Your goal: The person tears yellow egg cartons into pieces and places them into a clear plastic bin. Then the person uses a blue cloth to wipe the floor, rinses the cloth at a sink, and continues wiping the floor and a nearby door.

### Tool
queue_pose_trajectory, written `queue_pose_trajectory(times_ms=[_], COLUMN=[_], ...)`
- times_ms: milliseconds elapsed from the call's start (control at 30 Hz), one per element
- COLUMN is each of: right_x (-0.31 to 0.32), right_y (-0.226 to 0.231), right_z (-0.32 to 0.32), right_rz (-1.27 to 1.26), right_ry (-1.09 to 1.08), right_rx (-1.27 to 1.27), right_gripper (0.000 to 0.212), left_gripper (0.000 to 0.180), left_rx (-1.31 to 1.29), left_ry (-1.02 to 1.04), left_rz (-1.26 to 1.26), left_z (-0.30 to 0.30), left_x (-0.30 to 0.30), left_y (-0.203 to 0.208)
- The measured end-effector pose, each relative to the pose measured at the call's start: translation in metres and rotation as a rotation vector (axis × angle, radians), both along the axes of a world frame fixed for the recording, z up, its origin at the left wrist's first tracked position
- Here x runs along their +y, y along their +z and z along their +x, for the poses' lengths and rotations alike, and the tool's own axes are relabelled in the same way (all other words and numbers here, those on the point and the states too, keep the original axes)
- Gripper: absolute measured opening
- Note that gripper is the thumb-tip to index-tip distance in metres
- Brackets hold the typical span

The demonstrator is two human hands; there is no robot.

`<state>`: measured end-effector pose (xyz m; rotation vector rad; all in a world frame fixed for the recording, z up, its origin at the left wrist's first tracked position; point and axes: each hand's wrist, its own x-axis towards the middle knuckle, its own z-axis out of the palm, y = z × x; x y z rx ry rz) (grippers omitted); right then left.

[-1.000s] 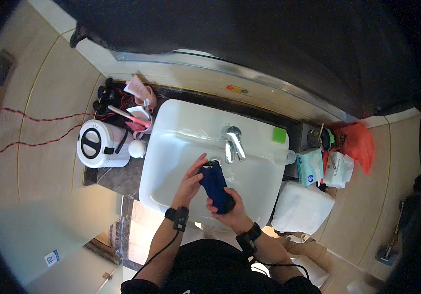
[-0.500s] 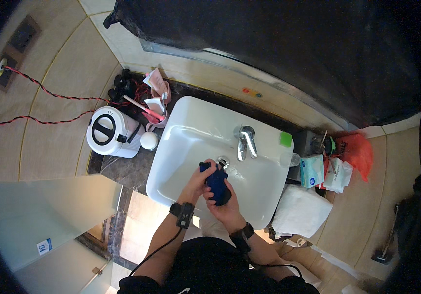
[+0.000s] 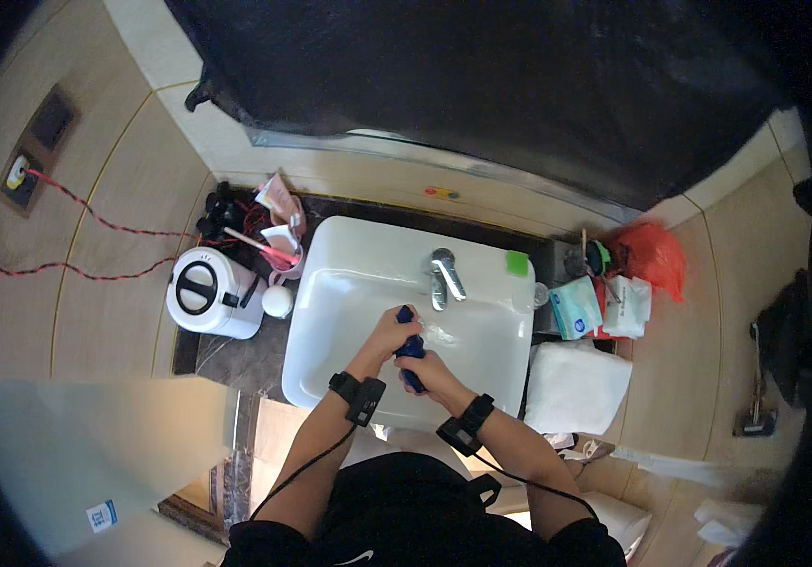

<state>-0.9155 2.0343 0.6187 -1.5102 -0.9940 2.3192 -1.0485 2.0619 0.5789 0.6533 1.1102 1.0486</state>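
Observation:
Over the white sink basin [image 3: 330, 331] I hold a dark blue cloth [image 3: 412, 349], bunched narrow between my fists. My left hand [image 3: 388, 335] is closed round its upper part, and a bit of blue pokes out above the fingers. My right hand [image 3: 431, 372] grips the lower part, where a dark end sticks out below. The fingers hide much of the cloth, so its exact kind cannot be made out. Just beyond the hands stands the chrome faucet [image 3: 442, 279]. Black devices with cables are strapped to both wrists.
Left of the basin stand a white lidded appliance [image 3: 214, 295], a round white jar [image 3: 277, 301] and pink cups with tubes [image 3: 283, 246]. On the right are a green block [image 3: 517, 263], a tissue pack [image 3: 576, 307], a red bag [image 3: 650, 260] and a folded white towel [image 3: 578, 387].
The blue cloth has gone from a wider bundle to a narrow, squeezed shape. My fists have closed tighter round it, one at each part. The whole view has turned and shifted slightly.

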Motion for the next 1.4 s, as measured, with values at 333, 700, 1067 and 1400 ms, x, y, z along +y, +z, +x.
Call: queue_pose_trajectory(times_ms=[333,700,1067,1400], right_x=[-0.012,-0.029,-0.041,-0.043], right_y=[-0.003,0.066,0.107,0.113], right_z=[0.015,0.035,0.000,0.003], right_rz=[0.735,-0.035,-0.456,-0.327], right_ry=[0.122,-0.199,-0.557,-0.709], right_rx=[-0.477,0.398,1.246,0.769], right_gripper=[0.043,0.037,0.053,0.043], left_gripper=[0.014,0.060,0.067,0.025], left_rx=[0.449,-0.588,-1.161,-0.624], left_ry=[0.061,-0.118,-0.216,-0.121], left_rz=[0.153,0.036,0.554,0.234], left_z=[0.032,0.000,0.031,0.025], left_x=[-0.006,-0.009,-0.017,-0.023], left_y=[0.018,0.078,0.080,0.087])
